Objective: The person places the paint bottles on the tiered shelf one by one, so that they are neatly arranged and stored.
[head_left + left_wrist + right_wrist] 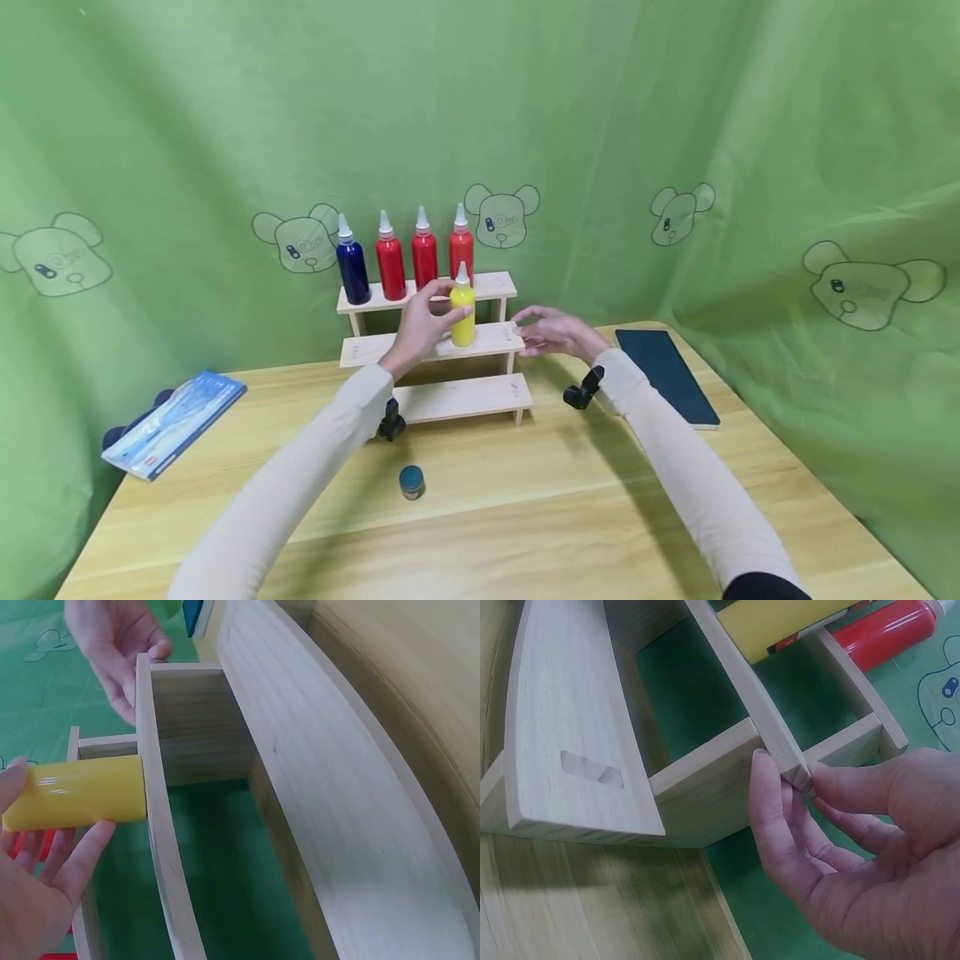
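A yellow squeeze bottle [463,327] with a white pointed cap stands upright at the right part of the middle step of a three-step wooden rack [457,398]. My left hand [418,327] holds that bottle between thumb and fingers; in the left wrist view the bottle's base [127,791] meets the step. At the right end of the same step, my right hand [558,332] pinches the board's corner, with the thumb on one side and fingers on the other, as the right wrist view shows. One dark blue bottle [353,273] and three red bottles [392,268] line the top step.
A small jar with a teal lid [412,481] sits on the wooden table [525,533] before the rack. To the left lies a blue-and-white packet [176,425] over a dark object. A dark notebook [666,375] lies at right. Green curtain [585,125] surrounds the table.
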`<state>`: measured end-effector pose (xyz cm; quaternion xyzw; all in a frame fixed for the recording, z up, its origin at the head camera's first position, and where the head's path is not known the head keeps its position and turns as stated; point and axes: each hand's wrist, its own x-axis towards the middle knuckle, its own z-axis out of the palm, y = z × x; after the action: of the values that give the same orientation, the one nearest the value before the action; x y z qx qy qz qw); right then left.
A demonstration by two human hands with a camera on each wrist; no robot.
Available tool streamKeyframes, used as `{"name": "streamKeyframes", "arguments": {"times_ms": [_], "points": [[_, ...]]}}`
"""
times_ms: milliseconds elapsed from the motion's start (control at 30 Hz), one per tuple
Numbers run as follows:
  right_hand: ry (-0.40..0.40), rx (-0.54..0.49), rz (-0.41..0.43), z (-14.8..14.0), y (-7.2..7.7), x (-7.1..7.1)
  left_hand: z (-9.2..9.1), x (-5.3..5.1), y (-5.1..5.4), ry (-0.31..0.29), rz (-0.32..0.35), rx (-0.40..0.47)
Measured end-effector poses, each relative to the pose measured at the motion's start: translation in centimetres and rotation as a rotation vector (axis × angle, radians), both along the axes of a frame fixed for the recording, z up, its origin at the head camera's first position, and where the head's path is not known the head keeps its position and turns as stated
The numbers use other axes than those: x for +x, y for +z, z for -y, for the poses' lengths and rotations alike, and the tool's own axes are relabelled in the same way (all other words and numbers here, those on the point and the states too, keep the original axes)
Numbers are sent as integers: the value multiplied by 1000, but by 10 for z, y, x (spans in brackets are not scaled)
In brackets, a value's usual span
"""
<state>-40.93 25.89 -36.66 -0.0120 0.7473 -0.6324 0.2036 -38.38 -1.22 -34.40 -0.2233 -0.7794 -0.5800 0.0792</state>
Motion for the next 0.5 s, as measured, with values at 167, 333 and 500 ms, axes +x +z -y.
{"name": "streamKeyframes", "arguments": {"times_ms": [167, 333, 500], "points": [[4, 9, 2, 0, 0, -3, 0, 0, 0, 15, 12, -30], [-2, 106, -32, -6, -1, 1, 7, 3, 2, 13, -12, -71], [-20, 201, -142, -19, 2, 6, 40, 13, 13, 25, -69, -64]]}}
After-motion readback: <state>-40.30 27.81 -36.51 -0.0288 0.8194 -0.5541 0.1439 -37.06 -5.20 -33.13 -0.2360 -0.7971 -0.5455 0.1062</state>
